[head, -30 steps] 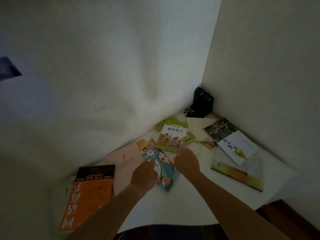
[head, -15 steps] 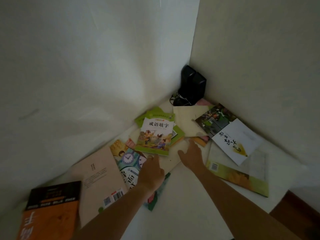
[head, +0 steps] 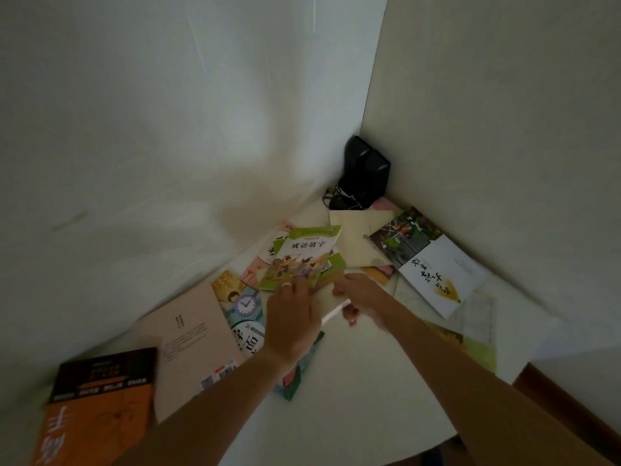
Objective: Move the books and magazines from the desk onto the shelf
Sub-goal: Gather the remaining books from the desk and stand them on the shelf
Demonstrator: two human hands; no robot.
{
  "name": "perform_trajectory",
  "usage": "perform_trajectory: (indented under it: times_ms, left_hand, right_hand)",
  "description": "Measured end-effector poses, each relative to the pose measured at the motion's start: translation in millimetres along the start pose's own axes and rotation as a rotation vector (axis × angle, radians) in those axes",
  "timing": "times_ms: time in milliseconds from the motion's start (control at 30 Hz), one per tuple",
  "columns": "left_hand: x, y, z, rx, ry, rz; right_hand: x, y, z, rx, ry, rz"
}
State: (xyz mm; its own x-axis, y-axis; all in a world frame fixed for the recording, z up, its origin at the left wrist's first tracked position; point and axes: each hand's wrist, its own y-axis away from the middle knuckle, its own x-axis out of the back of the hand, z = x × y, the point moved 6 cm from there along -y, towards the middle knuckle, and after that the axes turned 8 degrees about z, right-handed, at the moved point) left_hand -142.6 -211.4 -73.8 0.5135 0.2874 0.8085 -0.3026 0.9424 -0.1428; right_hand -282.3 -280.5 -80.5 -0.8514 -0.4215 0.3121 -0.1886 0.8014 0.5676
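My left hand (head: 291, 317) has moved forward off the clock-cover book (head: 247, 306) to the near edge of the green picture book (head: 302, 260). My right hand (head: 358, 299) now curls around the edge of a pale book (head: 331, 302) beneath it, lifting that edge off the bench (head: 353, 398).

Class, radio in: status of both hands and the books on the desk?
Left hand and right hand gripping the pale cream book under the green illustrated book. Other books still scattered on the white desk. No shelf visible.
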Motion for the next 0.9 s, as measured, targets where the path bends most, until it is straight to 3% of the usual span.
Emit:
perform_trajectory:
  times_ms: [100, 200, 267, 333, 433, 533, 600, 767, 900]
  left_hand:
    - [5, 3, 28, 0.073, 0.393, -0.01]
    - [23, -7, 33, 0.61, 0.974, -0.115]
    - [29, -13, 22, 0.836, 1.088, -0.304]
    - [40, -14, 6, 0.913, 1.14, -0.392]
    - [45, 2, -29, 0.833, 0.859, -0.454]
    - [46, 36, -74, 0.805, 0.622, -0.358]
    - [44, 54, -105, 0.857, 0.597, -0.268]
    - [55, 76, -136, 1.017, 0.59, -0.114]
    - [65, 73, -135, 1.028, 0.6, -0.045]
  right_hand:
    - [11, 28, -40, 0.118, 0.13, 0.116]
    - [1, 60, -82, 0.264, 0.497, 0.191]
    - [-24, 82, -98, 0.347, 0.726, 0.191]
    - [-56, 99, -96, 0.395, 0.903, 0.191]
    - [-110, 115, -59, 0.391, 0.926, 0.044]
    - [-149, 110, -9, 0.259, 0.792, -0.27]
    - [-155, 100, 11, 0.231, 0.795, -0.327]
    - [-136, 57, 32, 0.292, 0.753, -0.023]
    - [-122, 46, 39, 0.19, 0.662, 0.096]
